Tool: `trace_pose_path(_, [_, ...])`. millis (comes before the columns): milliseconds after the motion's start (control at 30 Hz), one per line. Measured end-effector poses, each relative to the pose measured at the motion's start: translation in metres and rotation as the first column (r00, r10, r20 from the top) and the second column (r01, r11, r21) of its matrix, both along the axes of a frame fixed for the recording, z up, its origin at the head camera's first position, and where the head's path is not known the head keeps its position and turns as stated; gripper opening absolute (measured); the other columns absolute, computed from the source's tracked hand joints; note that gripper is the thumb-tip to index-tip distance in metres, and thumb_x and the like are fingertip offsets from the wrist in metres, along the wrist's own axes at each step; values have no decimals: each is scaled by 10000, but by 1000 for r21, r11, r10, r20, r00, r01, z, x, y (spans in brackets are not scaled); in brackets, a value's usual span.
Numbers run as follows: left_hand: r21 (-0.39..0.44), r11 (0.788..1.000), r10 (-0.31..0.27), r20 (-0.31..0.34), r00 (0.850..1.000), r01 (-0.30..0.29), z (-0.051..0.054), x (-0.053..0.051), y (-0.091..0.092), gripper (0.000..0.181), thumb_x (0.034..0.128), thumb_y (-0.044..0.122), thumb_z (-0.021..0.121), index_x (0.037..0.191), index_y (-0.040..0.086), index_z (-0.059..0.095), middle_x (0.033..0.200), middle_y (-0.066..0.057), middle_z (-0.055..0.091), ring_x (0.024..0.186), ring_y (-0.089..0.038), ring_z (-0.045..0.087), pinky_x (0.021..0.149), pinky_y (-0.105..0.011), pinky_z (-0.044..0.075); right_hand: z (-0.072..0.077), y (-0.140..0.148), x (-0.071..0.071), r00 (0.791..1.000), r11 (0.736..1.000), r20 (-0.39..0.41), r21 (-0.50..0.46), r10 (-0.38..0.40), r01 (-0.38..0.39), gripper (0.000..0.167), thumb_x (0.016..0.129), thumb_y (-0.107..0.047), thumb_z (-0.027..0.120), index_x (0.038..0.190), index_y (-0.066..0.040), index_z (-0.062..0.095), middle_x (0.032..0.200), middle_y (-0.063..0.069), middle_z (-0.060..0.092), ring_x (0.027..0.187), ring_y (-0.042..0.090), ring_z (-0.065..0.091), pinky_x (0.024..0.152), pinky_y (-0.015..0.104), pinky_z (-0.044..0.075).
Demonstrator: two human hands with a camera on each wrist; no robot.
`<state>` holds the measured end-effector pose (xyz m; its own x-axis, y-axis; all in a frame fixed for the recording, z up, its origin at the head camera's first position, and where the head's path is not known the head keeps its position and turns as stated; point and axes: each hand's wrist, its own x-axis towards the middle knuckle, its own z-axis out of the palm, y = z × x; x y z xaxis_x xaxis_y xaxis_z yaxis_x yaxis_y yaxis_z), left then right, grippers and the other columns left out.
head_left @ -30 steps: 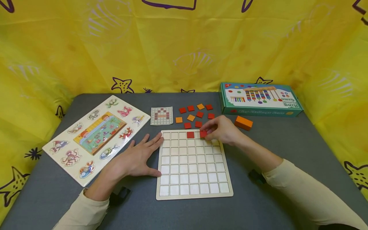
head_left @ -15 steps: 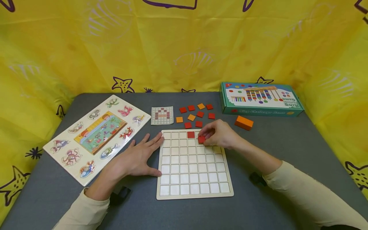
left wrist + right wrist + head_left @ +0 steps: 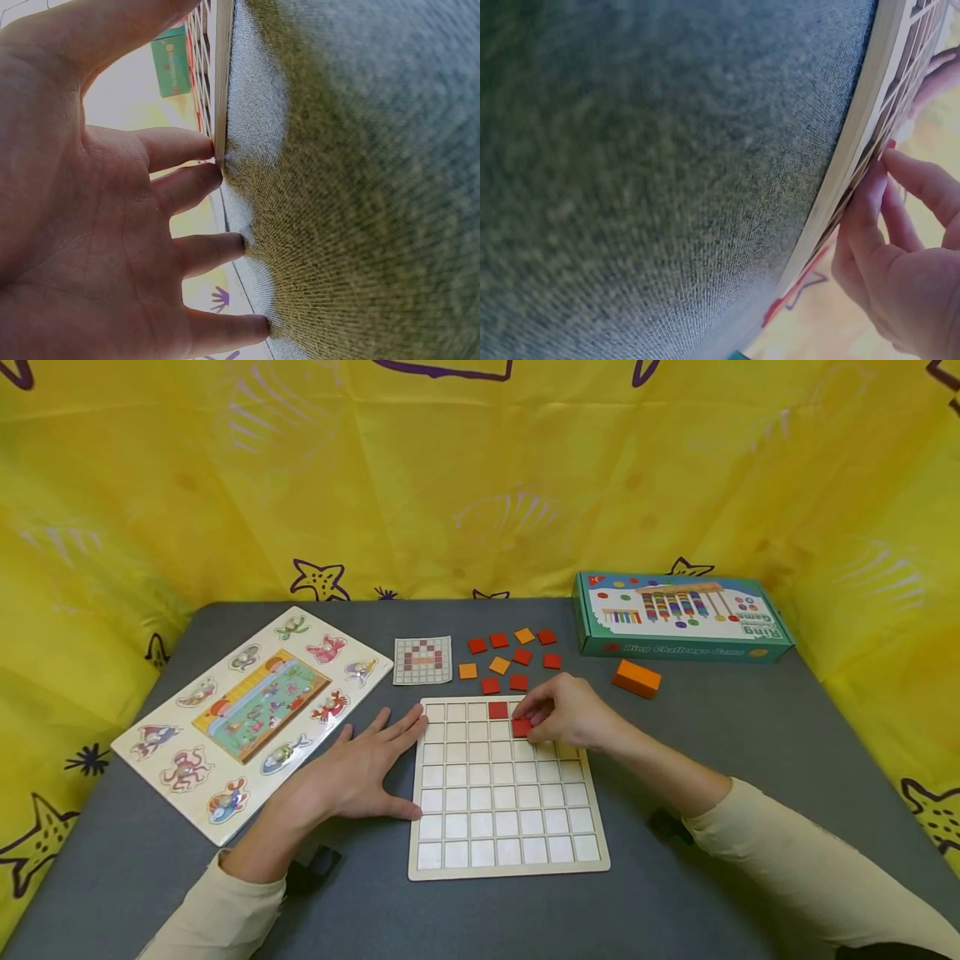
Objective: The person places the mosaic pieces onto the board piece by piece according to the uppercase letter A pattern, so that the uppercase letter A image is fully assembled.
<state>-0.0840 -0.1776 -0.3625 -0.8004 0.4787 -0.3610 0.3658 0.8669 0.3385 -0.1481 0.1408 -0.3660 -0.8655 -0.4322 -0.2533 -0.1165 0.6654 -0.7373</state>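
Two hands are on the job: our right hand [image 3: 566,714] pinches a red tile [image 3: 521,727] narrowly between thumb and fingers, while our left hand [image 3: 367,772], fingers spread wide and holding nothing, braces the left edge of the grid board [image 3: 480,875]. That pinched tile sits at the second row, one column right of the seated tile [image 3: 498,710] in the top row; we cannot tell whether it lies flat in its cell. If we let go with a corner on a ridge, it would probably stay tilted, and pressing harder could flick it into a neighbouring cell. Our curled fingers might also brush the seated tile loose. Should our left hand ease off, a sideways push could slide the board over the bench [image 3: 360,893]. Backing away carelessly, we might sweep the loose tiles [image 3: 521,656] just beyond the top edge.
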Motion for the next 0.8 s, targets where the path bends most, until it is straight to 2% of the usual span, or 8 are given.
trace_pose_path(333, [1, 1000, 3, 2, 1000, -3, 1, 1, 0, 1204, 774, 657, 830, 1682, 171, 206, 1771, -19, 96, 1586, -499, 126, 1119, -848, 138, 1, -3, -1, 1000, 999, 1, 45, 0, 0, 278, 758, -14, 862, 1008, -131, 832, 870, 12, 746, 837, 182, 650, 727, 289, 559])
trace_pose_path(800, [-2, 1000, 2, 0, 1000, -2, 0, 0, 0, 1202, 773, 662, 827, 1682, 177, 207, 1771, -13, 98, 1585, -502, 130, 1121, -846, 140, 0, -3, -1, 1000, 999, -4, 47, -1, 1, 292, 752, -8, 862, 1024, -110, 828, 884, 42, 749, 829, 180, 651, 733, 286, 558])
